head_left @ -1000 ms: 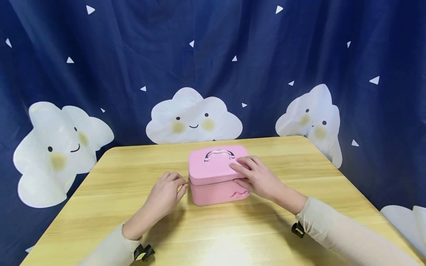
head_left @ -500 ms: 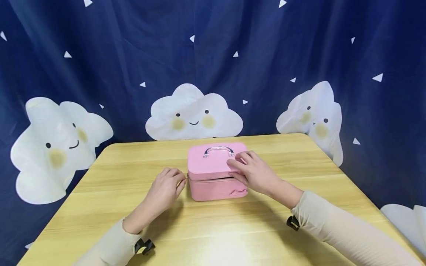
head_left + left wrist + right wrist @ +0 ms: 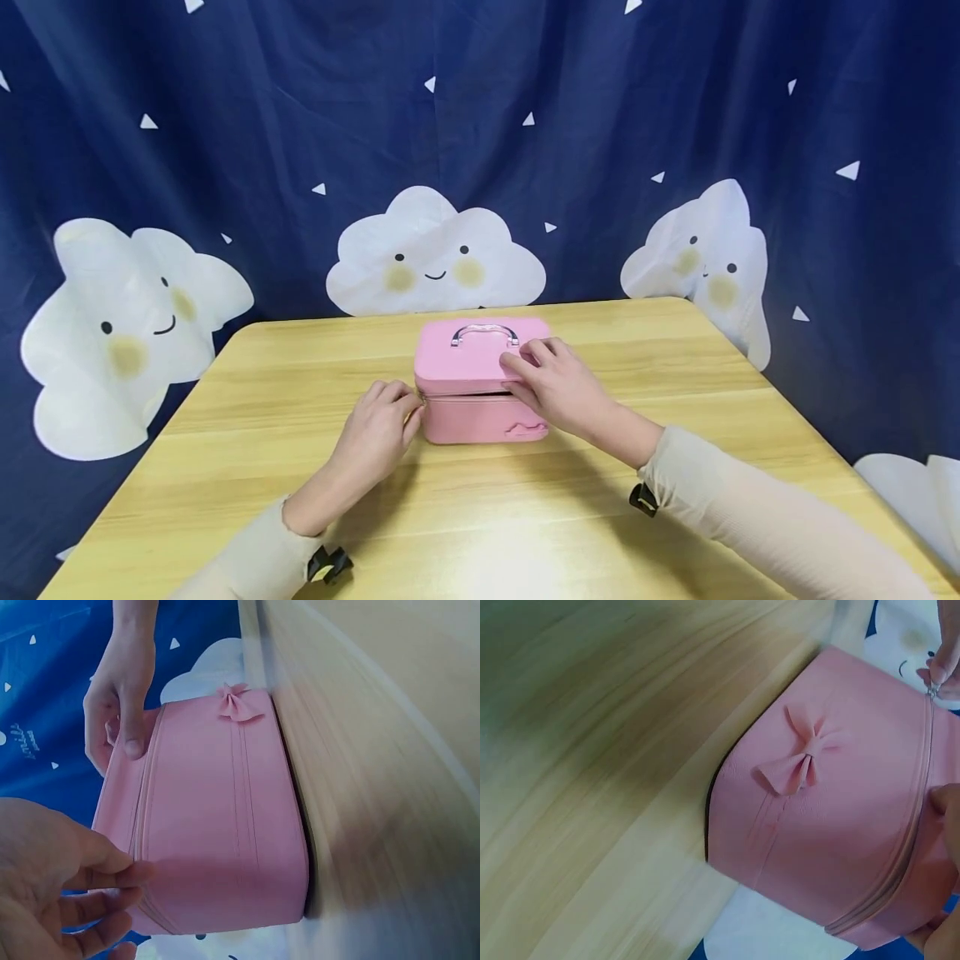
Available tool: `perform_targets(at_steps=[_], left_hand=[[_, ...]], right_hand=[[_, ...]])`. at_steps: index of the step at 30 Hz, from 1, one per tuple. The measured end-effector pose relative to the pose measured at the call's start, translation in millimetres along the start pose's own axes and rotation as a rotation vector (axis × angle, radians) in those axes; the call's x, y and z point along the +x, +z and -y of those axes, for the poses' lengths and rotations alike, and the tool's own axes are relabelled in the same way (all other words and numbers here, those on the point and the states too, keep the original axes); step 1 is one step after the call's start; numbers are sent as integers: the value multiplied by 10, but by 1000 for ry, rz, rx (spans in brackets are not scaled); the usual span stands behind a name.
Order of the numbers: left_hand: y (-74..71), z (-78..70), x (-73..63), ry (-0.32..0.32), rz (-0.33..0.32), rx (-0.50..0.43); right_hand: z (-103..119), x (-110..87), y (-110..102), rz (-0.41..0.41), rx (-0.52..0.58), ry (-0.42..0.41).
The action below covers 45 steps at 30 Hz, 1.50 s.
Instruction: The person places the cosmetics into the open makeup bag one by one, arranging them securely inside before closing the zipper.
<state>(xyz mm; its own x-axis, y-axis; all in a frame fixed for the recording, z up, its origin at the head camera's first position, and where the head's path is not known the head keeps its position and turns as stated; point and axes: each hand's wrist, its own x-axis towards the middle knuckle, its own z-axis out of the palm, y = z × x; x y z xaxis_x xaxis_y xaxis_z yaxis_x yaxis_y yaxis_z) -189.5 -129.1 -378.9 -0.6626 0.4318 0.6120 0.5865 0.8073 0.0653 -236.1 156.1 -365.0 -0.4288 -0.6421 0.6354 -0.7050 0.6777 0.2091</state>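
A pink zippered vanity case (image 3: 465,421) with a curved silver handle (image 3: 486,331) stands upright on the wooden table. My left hand (image 3: 378,425) is at its left front corner, thumb and fingers pinching the small metal zipper pull (image 3: 934,690), which shows in the right wrist view. My right hand (image 3: 558,387) grips the lid (image 3: 450,367) near the right front corner, with fingers on top and thumb under the lid's edge. A dark gap shows between lid and body beside that thumb. A pink bow (image 3: 799,754) decorates the lower right of the front.
The wood-grain table (image 3: 480,508) has rounded far corners. Behind it hangs a dark blue curtain (image 3: 480,108) printed with smiling white clouds and small triangles. A dark band device (image 3: 328,565) sits at my left cuff, another (image 3: 643,498) at the right.
The case has shifted slightly left, and my right hand has moved left with it. The dark gap under the lid near my right thumb has become visible. My left hand stays at the corner.
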Motion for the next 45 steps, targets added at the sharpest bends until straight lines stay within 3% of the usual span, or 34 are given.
perform_targets(at_steps=[14,19,22,25,29,34,45], left_hand=[[103,-97,82,8,-10,74],[155,-90,96,2,-26,94],[168,-73,97,9,-39,85],[170,-56,110,11,-42,80],[166,-48,116,-7,-21,86],[159,-67,92,-26,1,95],[180,58,192,-62,1,86]], right_hand=[[227,153,20,22,-85,77],[38,169,-65,64,129,34],[-185,118,-126,131,308,-10],[-408,48,-154,201,414,-47],[-616,-17,-120,302,447,-6],[-682,-62,-96,403,453,33],[-686,-59,-187,205,388,-122]])
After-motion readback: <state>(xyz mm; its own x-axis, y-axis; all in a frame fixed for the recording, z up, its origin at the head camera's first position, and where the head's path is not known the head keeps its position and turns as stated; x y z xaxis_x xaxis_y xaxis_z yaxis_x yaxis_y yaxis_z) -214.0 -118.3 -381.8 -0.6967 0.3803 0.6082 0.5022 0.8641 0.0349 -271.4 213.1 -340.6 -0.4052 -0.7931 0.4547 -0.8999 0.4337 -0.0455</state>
